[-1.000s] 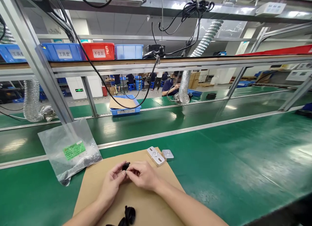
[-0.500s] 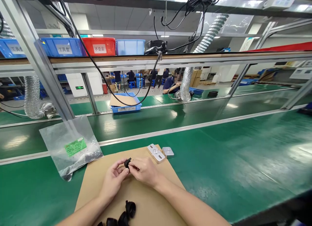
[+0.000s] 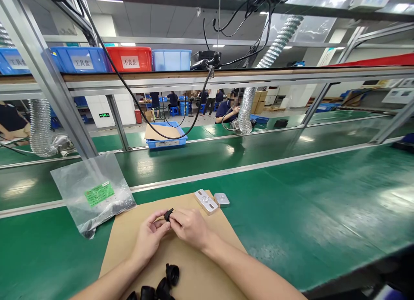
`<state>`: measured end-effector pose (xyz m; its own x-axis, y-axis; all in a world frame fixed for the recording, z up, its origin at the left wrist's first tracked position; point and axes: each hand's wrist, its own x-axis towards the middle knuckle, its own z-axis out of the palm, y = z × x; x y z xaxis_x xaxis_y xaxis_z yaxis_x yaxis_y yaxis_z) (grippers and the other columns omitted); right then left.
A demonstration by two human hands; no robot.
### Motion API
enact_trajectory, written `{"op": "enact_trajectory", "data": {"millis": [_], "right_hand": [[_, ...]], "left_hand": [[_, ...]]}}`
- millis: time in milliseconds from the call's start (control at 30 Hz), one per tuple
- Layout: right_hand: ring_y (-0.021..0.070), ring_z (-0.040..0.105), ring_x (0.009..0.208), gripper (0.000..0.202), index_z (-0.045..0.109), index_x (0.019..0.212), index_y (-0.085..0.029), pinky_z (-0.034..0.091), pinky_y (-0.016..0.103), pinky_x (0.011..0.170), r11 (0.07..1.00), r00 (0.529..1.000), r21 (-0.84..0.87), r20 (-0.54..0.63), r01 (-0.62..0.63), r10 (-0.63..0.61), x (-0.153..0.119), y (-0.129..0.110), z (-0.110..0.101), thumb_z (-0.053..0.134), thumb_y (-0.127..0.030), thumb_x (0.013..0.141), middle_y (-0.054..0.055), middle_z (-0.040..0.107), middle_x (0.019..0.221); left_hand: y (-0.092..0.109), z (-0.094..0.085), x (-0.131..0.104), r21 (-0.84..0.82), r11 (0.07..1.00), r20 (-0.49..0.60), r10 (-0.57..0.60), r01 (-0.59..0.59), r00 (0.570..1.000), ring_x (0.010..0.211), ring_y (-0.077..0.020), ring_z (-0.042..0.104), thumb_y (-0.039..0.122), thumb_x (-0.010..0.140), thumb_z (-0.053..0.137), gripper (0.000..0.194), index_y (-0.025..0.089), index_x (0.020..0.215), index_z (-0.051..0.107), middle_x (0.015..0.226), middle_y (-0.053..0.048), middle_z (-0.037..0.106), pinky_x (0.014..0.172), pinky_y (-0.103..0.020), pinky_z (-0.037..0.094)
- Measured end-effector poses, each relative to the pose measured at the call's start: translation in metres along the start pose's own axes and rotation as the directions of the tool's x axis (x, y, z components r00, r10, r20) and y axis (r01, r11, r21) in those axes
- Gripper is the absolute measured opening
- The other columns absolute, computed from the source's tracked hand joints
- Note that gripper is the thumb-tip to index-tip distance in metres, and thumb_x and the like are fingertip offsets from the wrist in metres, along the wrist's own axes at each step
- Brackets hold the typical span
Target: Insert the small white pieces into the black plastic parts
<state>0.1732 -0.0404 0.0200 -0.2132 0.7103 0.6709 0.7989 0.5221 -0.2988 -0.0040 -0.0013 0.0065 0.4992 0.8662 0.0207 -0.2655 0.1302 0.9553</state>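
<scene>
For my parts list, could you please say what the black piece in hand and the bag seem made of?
Black piece: probably plastic or rubber, matte, judging by its dull, dark surface. Bag: likely plastic film, cloudy-clear, being see-through and creased.

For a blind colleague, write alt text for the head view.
Left hand holds a black part, right hand against it, above a brown sheet on a green bench; more black parts lie nearer, two silvery blocks beyond, clear bag at left.

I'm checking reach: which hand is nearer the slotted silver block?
Right. The right hand is left of the slotted silver block and nearer the camera; the left hand is farther left.
</scene>
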Motion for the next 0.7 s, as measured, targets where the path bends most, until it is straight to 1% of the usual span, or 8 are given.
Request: {"op": "enact_trajectory", "data": {"millis": [133,233,300,367,433,500,567,700], "right_hand": [[0.0143,0.058,0.061,0.02,0.06,0.076,-0.019,0.029,0.03,0.056,1.0,1.0,-0.01,0.006,-0.006,0.006,0.0,-0.001,-0.002,0.051,-0.015,0.093,0.002,0.066,0.072],[0.0145,0.06,0.063,0.022,0.063,0.078,-0.02,0.032,0.028,0.057,0.999,1.0,0.033,-0.001,-0.03,0.03,0.001,-0.001,-0.005,0.052,-0.018,0.097,0.001,0.068,0.073],[0.014,0.061,0.063,0.018,0.064,0.08,-0.021,0.036,0.027,0.057,0.985,0.993,0.126,-0.012,-0.118,0.12,0.003,-0.001,-0.008,0.056,-0.022,0.096,0.0,0.067,0.073],[0.0126,0.06,0.06,0.005,0.066,0.09,-0.021,0.041,0.025,0.057,0.943,0.969,0.23,-0.001,-0.241,0.247,0.004,-0.001,-0.01,0.063,-0.024,0.091,-0.001,0.068,0.078],[0.0115,0.061,0.057,0.019,0.066,0.104,-0.021,0.044,0.024,0.057,0.896,0.945,0.306,0.048,-0.321,0.323,0.005,-0.001,-0.011,0.067,-0.023,0.086,-0.001,0.07,0.085],[0.0117,0.062,0.058,0.027,0.066,0.112,-0.022,0.047,0.024,0.058,0.877,0.943,0.346,0.108,-0.333,0.315,0.005,-0.003,-0.011,0.065,-0.021,0.084,-0.001,0.071,0.088],[0.0125,0.063,0.06,0.024,0.068,0.108,-0.023,0.047,0.024,0.059,0.888,0.952,0.346,0.137,-0.305,0.274,0.005,-0.005,-0.011,0.061,-0.019,0.086,-0.002,0.071,0.083],[0.0163,0.064,0.068,0.03,0.071,0.108,-0.024,0.047,0.026,0.062,0.942,0.973,0.254,0.122,-0.221,0.195,0.006,-0.008,-0.013,0.06,-0.016,0.081,0.0,0.07,0.082]], "left_hand": [[0.001,-0.001,0.0,0.045,0.999,0.022,0.01,-0.011,1.0,0.105,-0.0307,0.072,0.039,0.078,0.088,0.054,0.013,0.12,0.068,0.111,-0.016,0.076,0.096,-0.041,0.058],[0.002,-0.002,0.002,0.067,0.996,-0.014,0.06,-0.059,0.998,0.109,-0.031,0.071,0.042,0.08,0.085,0.053,0.013,0.121,0.069,0.119,-0.016,0.074,0.099,-0.043,0.058],[0.002,-0.004,0.004,0.081,0.991,-0.051,0.107,-0.103,0.993,0.114,-0.0317,0.069,0.044,0.081,0.083,0.052,0.015,0.121,0.069,0.125,-0.016,0.072,0.101,-0.044,0.058],[0.0,-0.007,0.005,0.11,0.984,-0.069,0.15,-0.142,0.986,0.117,-0.0323,0.067,0.044,0.083,0.081,0.049,0.016,0.121,0.069,0.126,-0.015,0.071,0.102,-0.044,0.058],[-0.002,-0.01,0.006,0.15,0.975,-0.06,0.177,-0.167,0.982,0.118,-0.0321,0.067,0.043,0.085,0.079,0.046,0.016,0.121,0.07,0.125,-0.014,0.071,0.102,-0.044,0.058],[-0.006,-0.012,0.005,0.178,0.968,-0.04,0.186,-0.176,0.982,0.117,-0.0315,0.068,0.041,0.087,0.077,0.042,0.017,0.121,0.07,0.126,-0.014,0.072,0.102,-0.043,0.059],[-0.009,-0.014,0.005,0.198,0.965,-0.02,0.182,-0.175,0.983,0.116,-0.0312,0.069,0.039,0.089,0.075,0.038,0.017,0.12,0.071,0.126,-0.013,0.072,0.1,-0.042,0.06],[-0.013,-0.016,0.005,0.269,0.946,-0.004,0.191,-0.183,0.982,0.114,-0.0299,0.07,0.037,0.091,0.071,0.035,0.018,0.12,0.072,0.125,-0.011,0.072,0.1,-0.04,0.06]]}}
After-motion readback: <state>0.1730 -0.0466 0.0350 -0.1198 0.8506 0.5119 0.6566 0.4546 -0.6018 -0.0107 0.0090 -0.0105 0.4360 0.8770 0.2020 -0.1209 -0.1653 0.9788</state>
